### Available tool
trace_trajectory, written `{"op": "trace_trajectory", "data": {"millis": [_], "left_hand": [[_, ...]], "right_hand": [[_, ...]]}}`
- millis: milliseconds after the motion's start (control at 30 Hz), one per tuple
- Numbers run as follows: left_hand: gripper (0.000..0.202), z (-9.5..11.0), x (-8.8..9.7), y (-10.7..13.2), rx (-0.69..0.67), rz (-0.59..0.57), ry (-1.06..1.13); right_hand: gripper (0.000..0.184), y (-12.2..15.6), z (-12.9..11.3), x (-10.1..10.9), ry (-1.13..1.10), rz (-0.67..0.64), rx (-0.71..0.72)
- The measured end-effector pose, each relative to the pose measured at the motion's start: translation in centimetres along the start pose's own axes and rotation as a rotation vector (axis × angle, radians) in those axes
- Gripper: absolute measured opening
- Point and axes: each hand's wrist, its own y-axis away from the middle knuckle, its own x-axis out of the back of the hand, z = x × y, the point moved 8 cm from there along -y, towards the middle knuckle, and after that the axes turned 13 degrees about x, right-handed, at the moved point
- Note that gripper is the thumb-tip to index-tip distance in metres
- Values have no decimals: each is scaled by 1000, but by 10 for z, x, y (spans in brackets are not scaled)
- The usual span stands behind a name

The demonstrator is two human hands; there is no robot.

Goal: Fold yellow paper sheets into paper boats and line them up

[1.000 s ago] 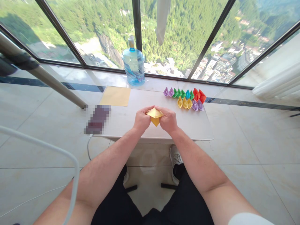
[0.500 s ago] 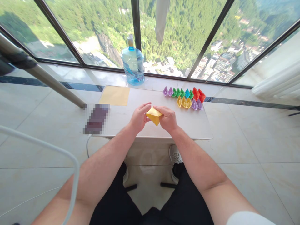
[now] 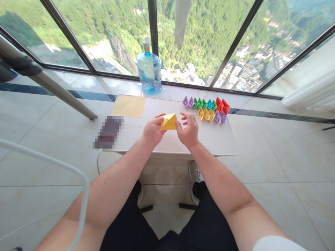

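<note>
A folded piece of yellow paper (image 3: 169, 121) is held above the white table by my left hand (image 3: 154, 129), thumb on top and fingers beneath its left end. Creases run across its upper face. My right hand (image 3: 188, 129) is just to the right, fingers spread and curved, its thumb tip at the paper's right edge; whether the thumb touches it I cannot tell. Past my right hand stand several folded paper boats: yellow boats (image 3: 206, 114), purple boats (image 3: 220, 116), green boats (image 3: 200, 103) and red boats (image 3: 222, 105).
On the white table (image 3: 131, 136) a flat yellow sheet (image 3: 128, 106) lies at the back left, near a pixelated dark object (image 3: 108, 132). A blue water jug (image 3: 149, 75) stands behind, by the window. A metal pole (image 3: 65, 90) and a white cable (image 3: 75, 170) cross the left side.
My right hand has let go of the yellow paper and spread its fingers. The paper has turned in my left hand and shifted slightly left.
</note>
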Motion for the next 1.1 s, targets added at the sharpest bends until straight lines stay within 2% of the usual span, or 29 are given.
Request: {"op": "trace_trajectory", "data": {"millis": [67, 200, 333, 467, 567, 767, 867, 933, 1033, 1100], "left_hand": [[20, 0, 5, -4, 36, 8, 71], [12, -3, 9, -10, 89, 8, 61], [8, -10, 9, -9, 102, 71, -44], [19, -9, 11, -6, -1, 167, -123], [21, -9, 13, -7, -31, 196, -161], [13, -10, 14, -10, -17, 189, -202], [14, -9, 16, -11, -18, 185, -171], [20, -4, 21, -11, -60, 211, -118], [28, 4, 25, -10, -122, 239, -34], [30, 5, 24, -9, -136, 232, -1]], "right_hand": [[33, 0, -16, 0, 55, -38, 141], [32, 7, -42, -20, 142, -313, 359], [38, 14, -51, -38, 163, -503, 428], [44, 20, -50, -47, 189, -579, 449], [37, 23, -49, -50, 218, -606, 464], [39, 24, -50, -51, 205, -598, 473], [32, 22, -49, -48, 110, -547, 443], [24, 17, -47, -41, 28, -424, 369], [19, 7, -34, -25, -40, -181, 162], [17, 5, -24, -19, -73, -82, 31]]}}
